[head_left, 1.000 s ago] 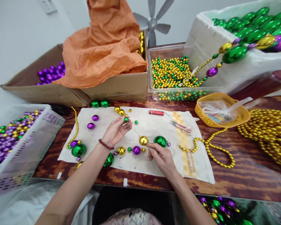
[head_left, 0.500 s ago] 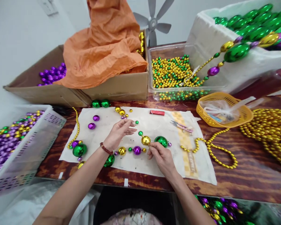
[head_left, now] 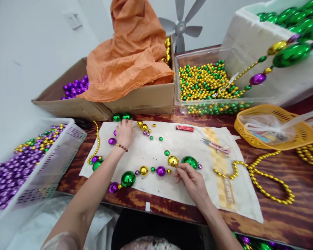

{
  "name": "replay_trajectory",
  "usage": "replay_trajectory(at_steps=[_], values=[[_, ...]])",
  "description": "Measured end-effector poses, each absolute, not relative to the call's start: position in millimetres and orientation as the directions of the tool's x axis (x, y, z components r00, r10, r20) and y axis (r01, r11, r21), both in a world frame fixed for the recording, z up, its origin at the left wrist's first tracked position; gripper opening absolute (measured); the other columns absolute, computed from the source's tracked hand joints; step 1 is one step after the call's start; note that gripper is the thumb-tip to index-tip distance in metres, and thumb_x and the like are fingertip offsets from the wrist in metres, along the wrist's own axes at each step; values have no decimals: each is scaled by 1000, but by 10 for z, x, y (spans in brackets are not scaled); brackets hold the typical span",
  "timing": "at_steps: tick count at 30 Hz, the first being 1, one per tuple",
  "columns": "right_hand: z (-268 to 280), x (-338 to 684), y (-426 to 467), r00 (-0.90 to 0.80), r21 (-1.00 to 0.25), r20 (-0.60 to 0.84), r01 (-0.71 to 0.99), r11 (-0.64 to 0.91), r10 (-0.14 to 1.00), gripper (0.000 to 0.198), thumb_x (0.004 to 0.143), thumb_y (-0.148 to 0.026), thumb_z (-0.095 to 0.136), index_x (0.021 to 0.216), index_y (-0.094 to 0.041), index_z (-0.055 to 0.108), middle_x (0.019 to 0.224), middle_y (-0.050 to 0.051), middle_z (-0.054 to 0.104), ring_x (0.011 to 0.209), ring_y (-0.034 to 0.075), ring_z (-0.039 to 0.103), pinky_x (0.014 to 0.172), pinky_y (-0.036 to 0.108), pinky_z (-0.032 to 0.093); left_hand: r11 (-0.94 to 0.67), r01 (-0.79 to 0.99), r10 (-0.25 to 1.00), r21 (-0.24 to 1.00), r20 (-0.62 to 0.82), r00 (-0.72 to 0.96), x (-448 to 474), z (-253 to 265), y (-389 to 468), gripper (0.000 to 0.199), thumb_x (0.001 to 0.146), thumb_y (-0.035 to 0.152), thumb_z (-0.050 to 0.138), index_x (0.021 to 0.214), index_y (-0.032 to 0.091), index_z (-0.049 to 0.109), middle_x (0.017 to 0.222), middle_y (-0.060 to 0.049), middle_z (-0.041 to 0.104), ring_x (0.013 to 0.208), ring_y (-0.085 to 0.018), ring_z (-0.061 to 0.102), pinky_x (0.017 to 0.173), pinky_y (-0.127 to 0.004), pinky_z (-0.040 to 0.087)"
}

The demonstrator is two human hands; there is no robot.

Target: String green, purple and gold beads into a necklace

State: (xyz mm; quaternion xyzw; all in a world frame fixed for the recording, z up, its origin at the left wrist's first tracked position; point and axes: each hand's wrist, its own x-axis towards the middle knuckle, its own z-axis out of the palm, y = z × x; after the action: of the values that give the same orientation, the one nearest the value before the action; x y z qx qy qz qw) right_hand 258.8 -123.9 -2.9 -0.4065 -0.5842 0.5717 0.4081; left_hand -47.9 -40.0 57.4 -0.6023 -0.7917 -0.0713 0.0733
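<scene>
My right hand [head_left: 189, 177] pinches a bead strand just below a shiny gold bead [head_left: 173, 161]. Above that bead a small green bead [head_left: 167, 152] sits on a thin needle [head_left: 160, 143] that points up and left. The strand runs left across the cloth through a purple bead [head_left: 161, 171], another gold bead [head_left: 144, 170] and a large green bead [head_left: 128, 179]. My left hand [head_left: 124, 133] reaches to the cloth's back left, fingers stretched toward two green beads [head_left: 117, 117]. Beside it lies a purple bead [head_left: 112, 141]; another is partly hidden by the hand.
Small loose beads [head_left: 144, 127] and a red tube-like item [head_left: 184, 128] lie on the white cloth [head_left: 156, 191], with snips [head_left: 215, 146] to the right. Around it stand a bead crate [head_left: 70, 139], a cardboard box [head_left: 141, 102], a clear bin [head_left: 181, 104] and a yellow basket [head_left: 250, 137].
My left hand has left the needle tip and moved left and back to the green and purple beads. My right hand keeps its pinch on the strand. The view has shifted.
</scene>
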Motion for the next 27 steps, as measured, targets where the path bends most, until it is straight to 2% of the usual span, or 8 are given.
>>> replay_trajectory(at_steps=[8,10,12,14,16,19,23,27], values=[[-17,2550,-1225,-347,-1000,6,-6,4,938,26,98,-45,56,92,-21,63,71,2,70,52,16,65,53,27,53,457,886,889,-76,15,-457,-1198,615,-595,34,88,35,60,115,15,64,117,-24,66,114,-44,58,97,-59,40],[-20,2543,-1230,-347,-1000,13,-7,12,938,26,98,-45,56,92,-21,63,71,1,70,52,15,65,54,26,53,463,882,884,90,32,-467,-1192,621,-593,30,86,31,63,111,15,67,118,-22,66,113,-41,60,98,-55,41],[-24,2540,-1238,-349,-1000,18,-7,17,937,24,99,-43,55,92,-21,63,71,1,70,53,15,65,55,26,54,428,791,867,437,47,-496,-1081,655,-611,34,83,29,66,115,16,66,121,-19,65,108,-36,65,93,-47,48],[-25,2533,-1245,-359,-1000,16,1,17,933,24,99,-42,54,91,-21,62,71,1,69,53,15,65,56,26,54,334,470,869,817,-74,-490,-893,710,-655,41,81,29,70,120,18,64,117,-14,67,95,-28,70,81,-38,53],[-20,2519,-1248,-372,-1000,10,20,19,928,24,99,-41,54,91,-21,62,71,1,69,54,15,66,56,26,54,273,14,895,962,-249,-371,-672,768,-712,42,78,27,74,118,19,65,106,-9,70,85,-22,72,72,-32,54],[-3,2495,-1242,-390,-998,10,48,31,921,24,99,-41,53,90,-21,62,71,1,70,54,16,67,56,26,54,247,-378,911,892,-347,-224,-373,820,-774,33,77,25,78,107,17,68,92,-5,72,82,-21,74,68,-29,57],[20,2489,-1229,-381,-998,13,57,38,925,23,99,-40,52,89,-21,61,70,1,70,53,15,67,55,26,54,234,-510,909,827,-373,-188,-121,816,-780,18,83,27,77,95,17,68,86,-3,73,75,-20,75,60,-27,58],[30,2504,-1226,-370,-998,21,49,42,929,23,98,-41,52,90,-21,61,69,1,70,53,15,66,55,25,54,222,-597,918,771,-371,-137,21,829,-764,13,87,15,69,100,13,71,96,-9,76,88,-21,75,81,-32,62]])
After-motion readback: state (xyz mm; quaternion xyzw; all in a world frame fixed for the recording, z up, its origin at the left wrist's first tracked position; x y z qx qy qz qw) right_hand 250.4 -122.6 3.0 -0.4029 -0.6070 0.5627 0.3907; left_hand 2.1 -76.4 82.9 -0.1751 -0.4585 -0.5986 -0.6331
